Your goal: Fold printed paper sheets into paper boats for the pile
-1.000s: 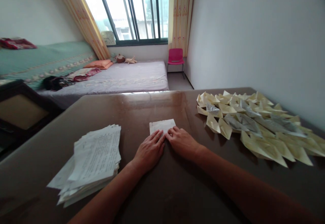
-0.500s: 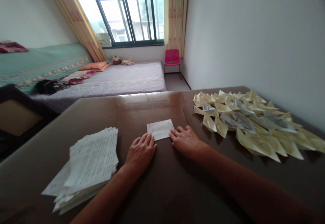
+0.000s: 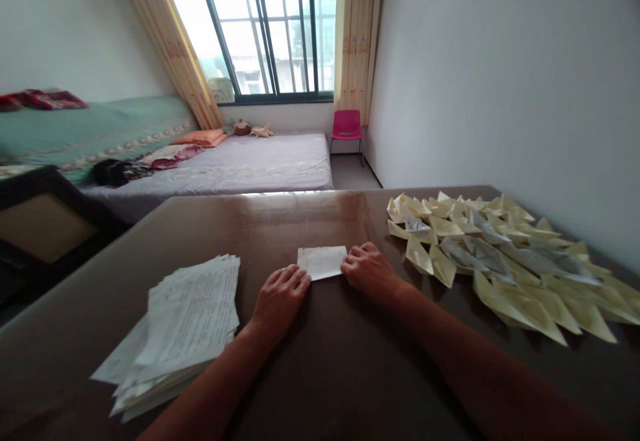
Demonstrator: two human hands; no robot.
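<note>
A small folded sheet of paper [image 3: 323, 263] lies on the brown table in front of me, white and roughly rectangular. At its lower left corner my left hand [image 3: 283, 294] is closed, fingers together and the tips on the paper. My right hand [image 3: 371, 269] grips the right edge with its fingers curled in; the thumb is mostly hidden. To the left of my left forearm sits an uneven stack of printed sheets [image 3: 193, 314]. Many folded paper boats [image 3: 445, 228], mostly cream with several grey printed ones, stand crowded together on the right.
The glossy table [image 3: 240, 228] reaches toward a bed [image 3: 280, 154] by the window. A dark-framed chair [image 3: 45, 228] stands at the left, and a pink chair [image 3: 347, 126] at the back. A white wall [image 3: 500, 81] runs along the right side.
The fingers of my right hand have curled in at the paper's edge, and the left fingers have drawn in slightly. The whole view has shifted, with everything sitting a little lower and further right.
</note>
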